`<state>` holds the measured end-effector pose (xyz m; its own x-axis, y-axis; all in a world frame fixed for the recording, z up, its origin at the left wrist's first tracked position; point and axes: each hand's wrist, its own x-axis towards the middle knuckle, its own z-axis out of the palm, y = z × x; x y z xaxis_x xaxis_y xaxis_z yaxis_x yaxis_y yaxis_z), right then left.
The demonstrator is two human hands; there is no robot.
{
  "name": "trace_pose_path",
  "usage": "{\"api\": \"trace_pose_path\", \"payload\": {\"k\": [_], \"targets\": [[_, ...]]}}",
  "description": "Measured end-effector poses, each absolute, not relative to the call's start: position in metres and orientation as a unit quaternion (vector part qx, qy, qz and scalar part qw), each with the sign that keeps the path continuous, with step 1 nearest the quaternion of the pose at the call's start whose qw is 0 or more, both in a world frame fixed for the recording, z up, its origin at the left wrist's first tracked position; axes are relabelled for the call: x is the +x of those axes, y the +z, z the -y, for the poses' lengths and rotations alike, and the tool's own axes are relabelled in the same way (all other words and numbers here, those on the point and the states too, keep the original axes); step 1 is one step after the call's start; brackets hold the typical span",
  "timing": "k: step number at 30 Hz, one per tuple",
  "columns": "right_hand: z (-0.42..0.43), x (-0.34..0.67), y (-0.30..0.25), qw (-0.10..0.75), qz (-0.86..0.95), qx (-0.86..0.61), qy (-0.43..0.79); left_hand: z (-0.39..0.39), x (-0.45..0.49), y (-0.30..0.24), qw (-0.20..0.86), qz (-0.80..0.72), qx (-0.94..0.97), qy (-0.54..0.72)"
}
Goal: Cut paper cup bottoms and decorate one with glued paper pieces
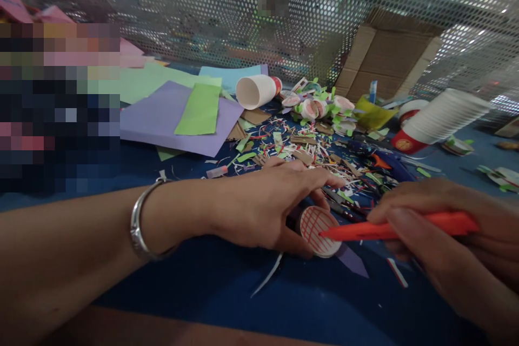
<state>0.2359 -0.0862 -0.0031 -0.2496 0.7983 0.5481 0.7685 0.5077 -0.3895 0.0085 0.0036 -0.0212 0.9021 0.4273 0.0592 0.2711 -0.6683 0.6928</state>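
My left hand point(263, 203) reaches in from the left, a silver bangle on its wrist, and its fingers close round a small round piece point(317, 230) with a white face marked by a red grid. My right hand point(446, 227) comes in from the right, closed on an orange pen-like tool point(389, 228). The tool's tip rests on the grid face. Both hands work low over the dark blue table top point(227, 286).
Purple point(162, 119) and green point(200, 110) paper sheets lie at the back left. A paper cup point(255, 91) lies on its side. A stack of cups point(440, 119) lies at the right. Paper scraps point(308, 146) litter the middle. Cardboard point(385, 59) leans on a mesh wall.
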Motion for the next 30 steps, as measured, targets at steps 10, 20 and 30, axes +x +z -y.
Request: {"api": "trace_pose_path", "payload": {"k": [10,20,30], "targets": [[0.082,0.23,0.0,0.334,0.823,-0.449,0.1,-0.005,0.008,-0.023,0.367,-0.184,0.906,0.106],[0.075,0.238,-0.006,0.324,0.763,-0.549,-0.105,-0.002,0.011,-0.016,0.334,-0.197,0.917,0.091],[0.089,0.239,0.0,0.345,0.793,-0.5,0.047,-0.004,0.009,-0.016,0.364,-0.193,0.907,0.094]]}}
